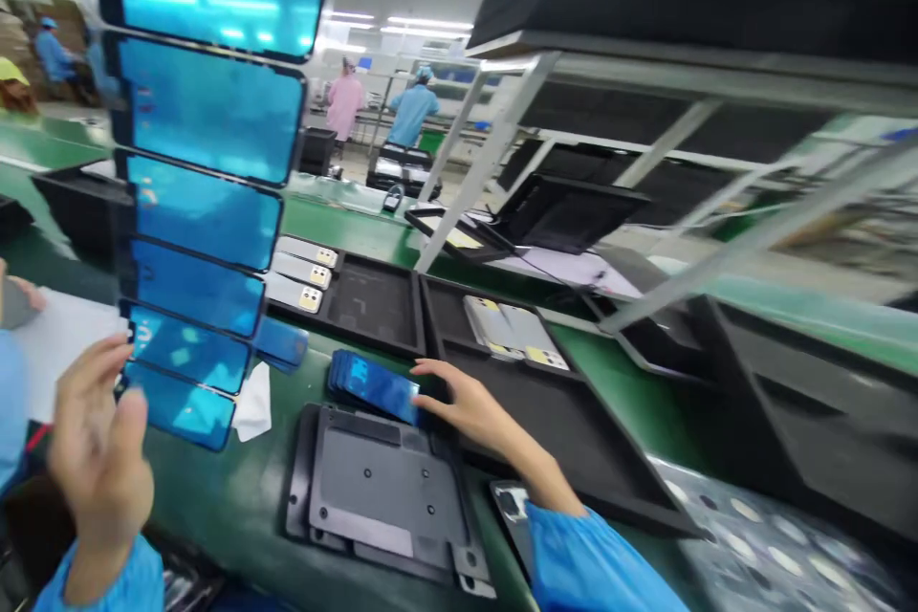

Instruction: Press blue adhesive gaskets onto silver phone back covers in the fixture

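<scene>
A long strip of blue film panels with black edges [201, 215] runs down the left side, its top out of view. My left hand [100, 445] is at the strip's lower left edge, thumb and fingers apart; touching cannot be made out for sure. Fingers spread, my right hand [466, 402] reaches to the right end of a stack of blue film pieces [377, 384], fingertips at its edge. Just below the stack lies a dark grey fixture plate [387, 478] with round holes. Another blue film piece [282, 342] lies behind the strip, near a crumpled white paper [253, 404].
Black trays hold silvery phone back covers [297, 273] and more covers [513, 330] behind my right hand. A phone-like part [513, 512] lies beside the fixture. A white-framed rack [494, 143] rises at the right. A co-worker's hand [25, 294] shows at the left edge.
</scene>
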A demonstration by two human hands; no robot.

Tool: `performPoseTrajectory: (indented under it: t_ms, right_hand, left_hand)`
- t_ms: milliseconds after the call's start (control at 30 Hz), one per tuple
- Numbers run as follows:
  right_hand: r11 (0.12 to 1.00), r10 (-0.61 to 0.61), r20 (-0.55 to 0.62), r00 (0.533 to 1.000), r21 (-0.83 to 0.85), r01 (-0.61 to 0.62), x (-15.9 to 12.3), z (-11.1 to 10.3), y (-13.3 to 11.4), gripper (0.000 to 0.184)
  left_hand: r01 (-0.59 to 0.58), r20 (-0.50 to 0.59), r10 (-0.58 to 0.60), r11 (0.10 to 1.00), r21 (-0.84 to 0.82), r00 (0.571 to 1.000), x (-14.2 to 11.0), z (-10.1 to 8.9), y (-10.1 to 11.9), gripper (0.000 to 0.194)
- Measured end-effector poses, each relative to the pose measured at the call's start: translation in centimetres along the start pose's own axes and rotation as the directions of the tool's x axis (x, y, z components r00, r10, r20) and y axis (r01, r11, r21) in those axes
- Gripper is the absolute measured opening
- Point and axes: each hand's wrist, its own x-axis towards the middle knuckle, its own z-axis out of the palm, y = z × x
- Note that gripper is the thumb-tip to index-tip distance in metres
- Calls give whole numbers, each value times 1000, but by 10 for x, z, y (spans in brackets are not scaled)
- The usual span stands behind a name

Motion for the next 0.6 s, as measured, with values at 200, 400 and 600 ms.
performPoseTrajectory:
  t_ms: [200, 400, 600]
  right_hand:
    - [988, -122, -77, 990, 91, 129, -20, -12, -51, 38]
    - [900, -392, -214, 895, 112, 422, -60, -12, -128, 17]
    - [743, -636, -174, 752, 125, 658, -85, 24, -196, 21]
  left_hand:
    - [328, 180, -353, 932, 155, 918, 52, -50, -64, 81]
    - [477, 374, -523, 852, 214, 766, 31, -96, -65, 71]
    - [447, 324, -512, 857, 256, 795, -11, -110, -31, 61]
